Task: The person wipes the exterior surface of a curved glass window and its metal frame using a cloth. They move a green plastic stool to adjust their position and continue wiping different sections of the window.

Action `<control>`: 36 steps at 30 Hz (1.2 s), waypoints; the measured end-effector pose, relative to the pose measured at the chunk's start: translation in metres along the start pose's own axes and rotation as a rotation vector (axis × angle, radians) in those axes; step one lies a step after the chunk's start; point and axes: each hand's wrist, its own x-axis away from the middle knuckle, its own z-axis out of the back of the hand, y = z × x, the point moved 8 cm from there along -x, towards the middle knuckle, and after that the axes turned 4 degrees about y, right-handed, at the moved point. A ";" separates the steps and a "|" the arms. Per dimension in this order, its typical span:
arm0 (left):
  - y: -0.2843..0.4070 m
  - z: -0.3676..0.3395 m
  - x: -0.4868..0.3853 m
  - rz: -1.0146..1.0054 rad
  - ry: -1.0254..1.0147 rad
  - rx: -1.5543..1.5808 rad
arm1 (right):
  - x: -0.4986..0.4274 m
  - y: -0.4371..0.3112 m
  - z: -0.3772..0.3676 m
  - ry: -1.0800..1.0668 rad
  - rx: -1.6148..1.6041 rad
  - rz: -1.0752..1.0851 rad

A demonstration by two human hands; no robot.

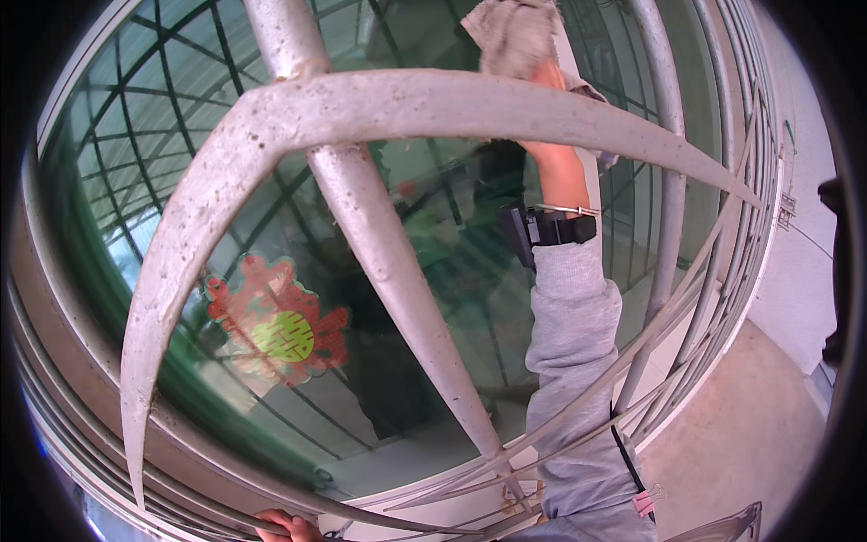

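My right arm, in a grey sleeve, reaches between the metal window bars (399, 264) toward the dark glass pane (447, 203). My right hand (551, 74) holds a greyish-brown cloth (516, 40) against the upper part of the window; the cloth is blurred, and a bar crosses in front of the wrist. A black strapped device (559, 227) and a thin light band sit on that wrist. At the bottom edge, the fingers of my left hand (291, 527) curl around a thin metal bar (234, 518); most of this hand is cut off.
A curved flat crossbar (433, 105) spans the front of the grille. Upright bars (667, 122) stand right of my arm. A red and yellow paper decoration (281, 328) shows on the glass at lower left. A pink binder clip (645, 503) hangs near my sleeve.
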 end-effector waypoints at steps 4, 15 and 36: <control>0.003 -0.001 -0.001 -0.036 0.000 -0.066 | 0.046 0.019 -0.011 -0.132 0.047 -0.181; -0.001 -0.006 -0.006 -0.019 -0.144 0.034 | 0.212 -0.007 0.034 0.117 0.227 -0.550; -0.003 -0.007 -0.004 0.044 -0.113 0.066 | 0.124 -0.175 0.010 -0.059 -0.131 -0.010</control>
